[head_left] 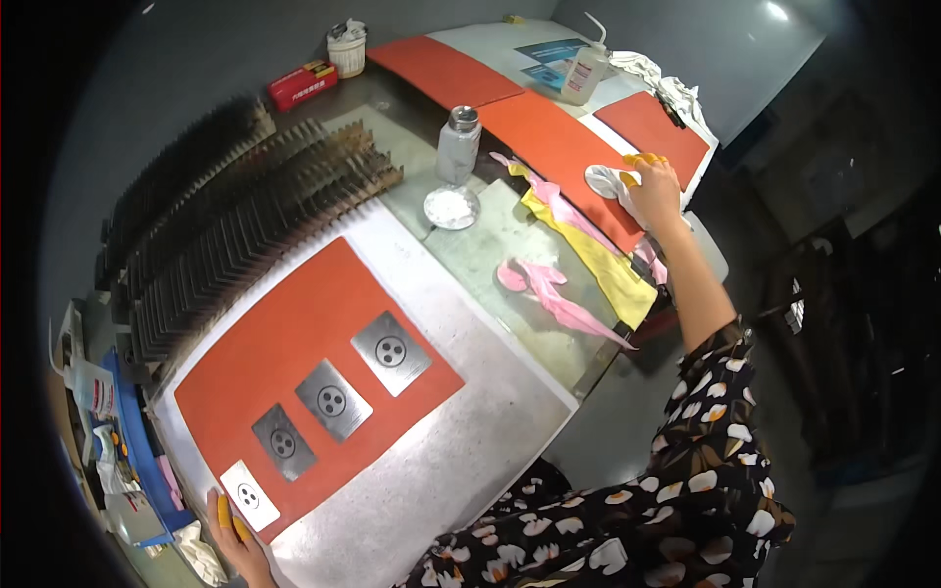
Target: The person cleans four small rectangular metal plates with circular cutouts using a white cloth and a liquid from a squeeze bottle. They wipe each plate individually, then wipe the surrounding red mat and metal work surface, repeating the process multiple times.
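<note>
My right hand (657, 191), with yellow covers on its fingertips, reaches to the far right and grips a bunched white cloth (610, 183) over the orange sheet there. My left hand (235, 541) lies at the lower left with fingers stretched out, yellow covers on them too. Its fingertips are beside the nearest metal plate (250, 495), perhaps touching its edge. That plate is one of several rectangular plates with a round three-hole mark, set in a slanting row on an orange mat (284, 323). Another of them is a grey plate (390, 351) at the row's far end.
Racks of dark metal plates (245, 230) stand at the left. Beyond the mat are a pump bottle (458, 147), a shallow dish (452, 208), pink cloth (559, 294) and yellow cloth (588, 260). A squeeze bottle (585, 73) stands farther back; a blue tray (132, 441) is at left.
</note>
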A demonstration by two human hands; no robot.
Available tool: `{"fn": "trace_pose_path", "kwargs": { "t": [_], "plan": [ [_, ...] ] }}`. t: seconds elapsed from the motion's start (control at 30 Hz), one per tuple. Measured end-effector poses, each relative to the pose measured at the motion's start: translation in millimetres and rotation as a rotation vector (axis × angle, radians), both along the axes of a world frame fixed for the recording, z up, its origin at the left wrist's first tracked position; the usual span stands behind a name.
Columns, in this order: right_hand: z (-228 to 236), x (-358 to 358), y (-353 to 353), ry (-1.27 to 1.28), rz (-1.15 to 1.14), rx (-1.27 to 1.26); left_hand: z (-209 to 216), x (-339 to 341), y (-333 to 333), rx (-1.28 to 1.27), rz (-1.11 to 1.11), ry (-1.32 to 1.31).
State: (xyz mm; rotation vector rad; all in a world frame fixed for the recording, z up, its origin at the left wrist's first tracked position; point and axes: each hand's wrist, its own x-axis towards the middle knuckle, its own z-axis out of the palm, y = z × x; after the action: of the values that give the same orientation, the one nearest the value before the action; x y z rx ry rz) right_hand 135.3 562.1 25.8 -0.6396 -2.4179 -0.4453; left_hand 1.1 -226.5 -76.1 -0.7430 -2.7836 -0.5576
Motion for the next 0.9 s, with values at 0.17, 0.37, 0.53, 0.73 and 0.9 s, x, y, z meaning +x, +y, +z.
{"fn": "trace_pose_path", "kwargs": {
  "t": [0.17, 0.37, 0.53, 0.73, 0.9],
  "plan": [
    [-16, -32, 26, -0.380, -0.178, -0.237, 21, 10, 0, -0.078, 0.048, 0.009],
    [3, -2, 28, -0.391, -0.202, -0.275, 40, 31, 17, 0.171, 0.219, 0.217],
    [72, 61, -91, -0.275, 0.215, -0.706, 56, 108, 134, 0.800, 0.158, -0.135],
    [-30, 68, -306, 0.040, 1.032, -1.866, 72, 132, 266, 0.739, -0.462, -0.878],
    [-67, 40, -421, 0.264, 1.132, -2.441, 59, 125, 226, 0.998, -0.334, -1.115]
  ]
}}
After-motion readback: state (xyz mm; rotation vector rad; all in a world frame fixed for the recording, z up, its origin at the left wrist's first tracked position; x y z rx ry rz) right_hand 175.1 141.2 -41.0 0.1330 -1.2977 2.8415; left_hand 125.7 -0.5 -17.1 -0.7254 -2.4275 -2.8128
